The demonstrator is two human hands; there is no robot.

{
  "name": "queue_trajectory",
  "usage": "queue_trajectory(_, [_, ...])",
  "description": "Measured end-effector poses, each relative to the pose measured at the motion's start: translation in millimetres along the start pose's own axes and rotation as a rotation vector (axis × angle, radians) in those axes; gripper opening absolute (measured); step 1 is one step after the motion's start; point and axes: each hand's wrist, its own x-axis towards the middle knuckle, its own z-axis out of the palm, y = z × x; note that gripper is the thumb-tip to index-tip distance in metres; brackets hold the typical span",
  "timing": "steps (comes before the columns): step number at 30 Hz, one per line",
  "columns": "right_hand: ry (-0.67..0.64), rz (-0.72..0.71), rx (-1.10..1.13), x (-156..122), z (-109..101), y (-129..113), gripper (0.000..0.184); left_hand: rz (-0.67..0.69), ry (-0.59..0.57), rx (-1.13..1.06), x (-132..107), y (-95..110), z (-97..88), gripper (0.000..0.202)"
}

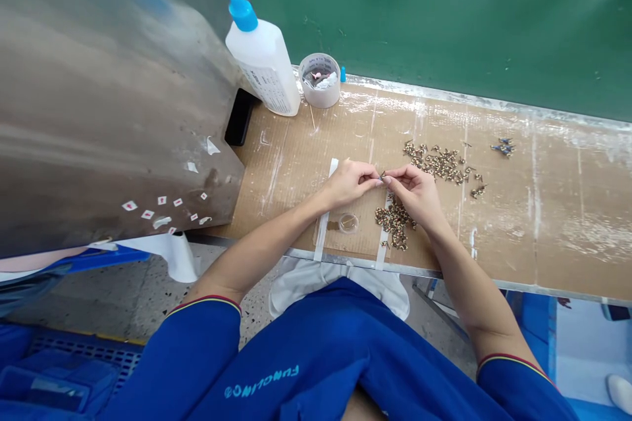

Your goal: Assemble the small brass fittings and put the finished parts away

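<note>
Over the cardboard-covered bench (pixel 276 191), my left hand (pixel 348 182) and my right hand (pixel 415 192) meet fingertip to fingertip. Both pinch a tiny dark part (pixel 382 175), largely hidden by the fingers and too small to name. One pile of small brass-coloured metal parts (pixel 395 223) lies just below my right hand. A second, wider pile of similar parts (pixel 442 163) spreads beyond it, to the upper right. Left of the nearer pile, a small round clear dish (pixel 348 223) sits between two strips of white tape (pixel 323 230).
A white bottle with a blue nozzle (pixel 266 69) stands at the back left beside a tape-roll cup of scraps (pixel 320 82) and a black phone (pixel 240 117). A metal panel (pixel 123 99) walls the left side. Several blue-tipped parts (pixel 503 147) lie right. Behind runs a green surface (pixel 444 20).
</note>
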Motion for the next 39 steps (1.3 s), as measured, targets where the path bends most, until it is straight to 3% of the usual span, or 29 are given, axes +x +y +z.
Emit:
queue_trajectory(6, [-0.062,0.000,0.004,2,0,-1,0.036,0.063,-0.002,0.158,0,-7,2.7,0.019])
queue_trajectory(14, [-0.136,0.013,-0.016,3,-4,-3,0.042,0.083,0.003,0.182,-1,-10,5.1,0.020])
queue_trajectory(23, [-0.163,-0.067,-0.151,5,-5,2,0.032,0.124,-0.031,0.355,-4,-11,5.8,0.021])
queue_trajectory(31, [-0.315,-0.088,-0.181,8,-16,-1,0.023,0.118,-0.144,0.210,-1,-9,-0.5,0.023])
queue_trajectory(35, [-0.314,-0.080,-0.168,8,-14,2,0.022,0.074,-0.167,0.122,1,-8,-2.2,0.023])
queue_trajectory(39, [-0.254,-0.087,-0.153,7,-8,4,0.020,0.076,-0.106,0.168,-2,-8,-0.7,0.024])
